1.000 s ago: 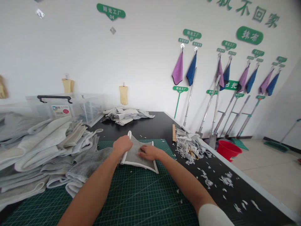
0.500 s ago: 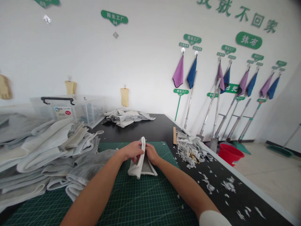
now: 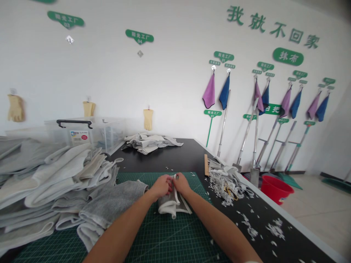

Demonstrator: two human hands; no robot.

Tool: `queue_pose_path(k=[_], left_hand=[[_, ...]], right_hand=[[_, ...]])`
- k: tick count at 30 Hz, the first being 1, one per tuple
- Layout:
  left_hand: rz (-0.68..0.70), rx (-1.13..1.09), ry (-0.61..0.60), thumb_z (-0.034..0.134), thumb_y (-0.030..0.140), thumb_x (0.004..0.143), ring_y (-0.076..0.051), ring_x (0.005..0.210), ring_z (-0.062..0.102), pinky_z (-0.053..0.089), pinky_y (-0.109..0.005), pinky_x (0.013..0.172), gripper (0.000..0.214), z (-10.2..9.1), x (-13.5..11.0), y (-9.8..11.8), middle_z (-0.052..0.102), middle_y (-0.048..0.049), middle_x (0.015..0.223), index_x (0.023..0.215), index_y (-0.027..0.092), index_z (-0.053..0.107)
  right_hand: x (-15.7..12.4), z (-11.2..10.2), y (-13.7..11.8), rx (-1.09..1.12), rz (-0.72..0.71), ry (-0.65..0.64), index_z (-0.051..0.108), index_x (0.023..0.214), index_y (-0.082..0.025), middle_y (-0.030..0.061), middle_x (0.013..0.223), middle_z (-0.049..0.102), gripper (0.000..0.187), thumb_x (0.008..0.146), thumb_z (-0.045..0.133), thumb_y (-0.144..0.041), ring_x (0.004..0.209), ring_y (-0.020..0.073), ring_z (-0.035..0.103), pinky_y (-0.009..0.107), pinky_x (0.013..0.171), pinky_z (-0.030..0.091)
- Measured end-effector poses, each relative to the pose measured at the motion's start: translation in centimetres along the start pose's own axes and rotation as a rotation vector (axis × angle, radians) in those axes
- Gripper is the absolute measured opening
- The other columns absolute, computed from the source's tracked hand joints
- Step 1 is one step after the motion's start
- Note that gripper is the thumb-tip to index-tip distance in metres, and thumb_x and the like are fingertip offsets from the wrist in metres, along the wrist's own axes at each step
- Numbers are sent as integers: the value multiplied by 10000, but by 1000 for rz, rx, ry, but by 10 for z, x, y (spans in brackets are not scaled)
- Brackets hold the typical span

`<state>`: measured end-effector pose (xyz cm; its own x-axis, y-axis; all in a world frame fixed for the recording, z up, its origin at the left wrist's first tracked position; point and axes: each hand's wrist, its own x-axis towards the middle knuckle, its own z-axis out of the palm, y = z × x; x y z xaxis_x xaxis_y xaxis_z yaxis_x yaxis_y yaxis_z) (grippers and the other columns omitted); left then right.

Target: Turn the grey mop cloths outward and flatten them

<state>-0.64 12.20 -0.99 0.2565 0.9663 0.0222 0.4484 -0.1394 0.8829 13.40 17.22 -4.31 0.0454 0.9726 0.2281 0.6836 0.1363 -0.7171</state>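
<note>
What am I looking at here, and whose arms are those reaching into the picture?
There is no machine here. Those are a person's own bare arms, filmed by a camera worn on their head, which looks forward and down. Their left hand and right hand are both gripping a folded gray cloth with a white edge. It rests on a green cutting mat, which lies on a black table. A heap of gray cloths sits to the left of the hands, partly on the mat. To the right, white scraps are piled on the table.
</note>
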Motion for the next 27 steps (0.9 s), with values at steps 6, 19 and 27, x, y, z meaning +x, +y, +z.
queue_pose_path(k=[6,19,27], left_hand=[[132,219,144,445,-9,764,-214,1045,571,373,-297,931,377,-3,5,-15,641,-113,1082,1065,145,611],[196,280,199,423,-38,754,-177,960,605,410,-234,858,405,-5,3,-14,679,-51,1024,1016,168,653],[122,190,330,425,7,797,-190,926,610,414,-265,858,316,-11,5,-15,677,-66,956,969,154,647]], right_hand=[[-2,-5,-5,-106,89,-114,590,1040,-122,168,1038,629,388,716,645,-330,980,296,595,366,778,432],[-16,-7,-22,79,91,-279,591,993,-122,53,960,605,224,891,549,-316,826,160,597,336,724,503],[-23,-2,-27,386,-53,-176,624,845,-118,21,736,616,194,702,509,-178,698,167,559,237,577,408]])
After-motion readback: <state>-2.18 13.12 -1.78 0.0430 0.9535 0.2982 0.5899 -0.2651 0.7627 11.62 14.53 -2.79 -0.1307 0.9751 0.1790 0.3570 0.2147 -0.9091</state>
